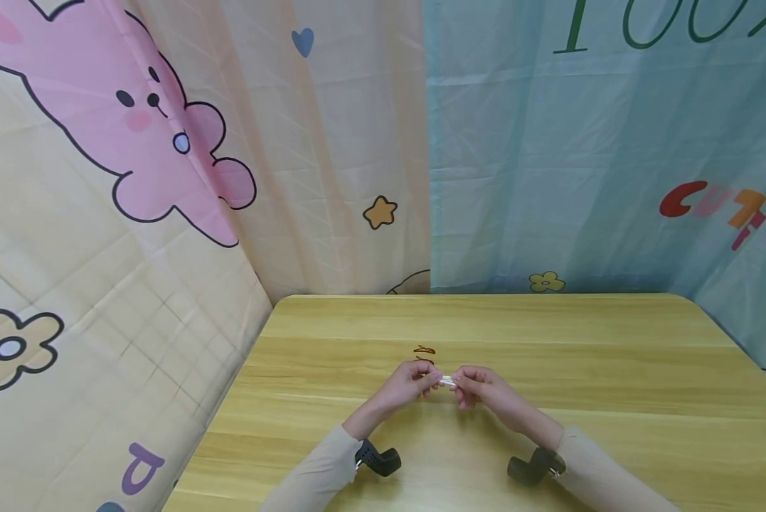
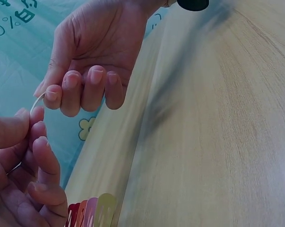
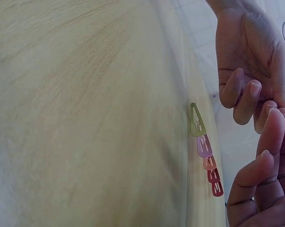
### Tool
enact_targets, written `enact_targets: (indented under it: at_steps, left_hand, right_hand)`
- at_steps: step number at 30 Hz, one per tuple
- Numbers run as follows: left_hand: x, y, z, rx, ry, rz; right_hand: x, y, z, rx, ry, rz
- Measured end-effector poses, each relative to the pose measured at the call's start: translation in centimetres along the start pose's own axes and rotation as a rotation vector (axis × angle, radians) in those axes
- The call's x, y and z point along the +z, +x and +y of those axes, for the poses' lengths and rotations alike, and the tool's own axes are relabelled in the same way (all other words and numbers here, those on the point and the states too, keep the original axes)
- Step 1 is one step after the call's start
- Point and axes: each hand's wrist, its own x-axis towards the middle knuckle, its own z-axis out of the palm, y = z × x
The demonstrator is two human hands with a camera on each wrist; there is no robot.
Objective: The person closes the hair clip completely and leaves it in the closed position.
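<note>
Nearest the head camera lie my sleeves [image 1: 321,469], each with a black wrist device [image 1: 383,462] by the cuff; beyond them, above the tabletop [image 1: 613,370], my left grip [image 1: 403,387] and right grip [image 1: 490,391] meet over a small white piece [image 1: 447,381], pinching it from opposite ends; reddish clips [image 1: 424,350] lie just past my left grip.

From the left wrist, that piece shows edge-on as a thin, bowed strip, thumb and forefinger closed on either end; the head view hides this curve; I judge the step in hand to be flexing or working the piece between both sides, and the next move to call for light, even pressure lest it spring loose.

From the right wrist, my fingers cover the piece; what shows here, and only partly elsewhere, is an overlapping row: a green clip [image 3: 198,125], a pinkish-purple clip [image 3: 204,147], an orange clip [image 3: 209,163] and two red clips [image 3: 213,176].
</note>
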Motion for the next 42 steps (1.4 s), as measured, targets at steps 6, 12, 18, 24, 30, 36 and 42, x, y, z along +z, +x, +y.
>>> enact_targets:
  at_steps: [6,12,18,24,30,36,42]
  left_hand:
    - [0.0,0.0,-0.1,-0.009,0.002,0.005]
    - [0.0,-0.2,0.2,-0.014,0.007,0.008]
    - [-0.2,0.4,-1.2,-0.009,0.027,-0.006]
    - [0.0,1.3,-3.2,-0.008,0.032,0.001]
    - [0.1,1.4,-3.5,-0.022,0.04,0.016]
    - [0.1,1.4,-3.5,-0.022,0.051,0.013]
    - [0.0,1.4,-3.6,-0.025,0.054,0.012]
  right_hand:
    - [-0.1,0.0,0.1,0.007,-0.008,-0.016]
    - [-0.3,-0.1,0.2,0.032,-0.054,0.022]
    - [-0.6,-0.3,0.0,0.076,-0.08,0.111]
    - [-1.0,-0.1,-0.1,0.096,-0.108,0.138]
    - [-1.2,-0.1,-0.1,0.098,-0.114,0.11]
    - [-1.3,-0.3,-0.3,0.092,-0.123,0.082]
    - [-1.3,-0.4,-0.5,0.087,-0.109,0.066]
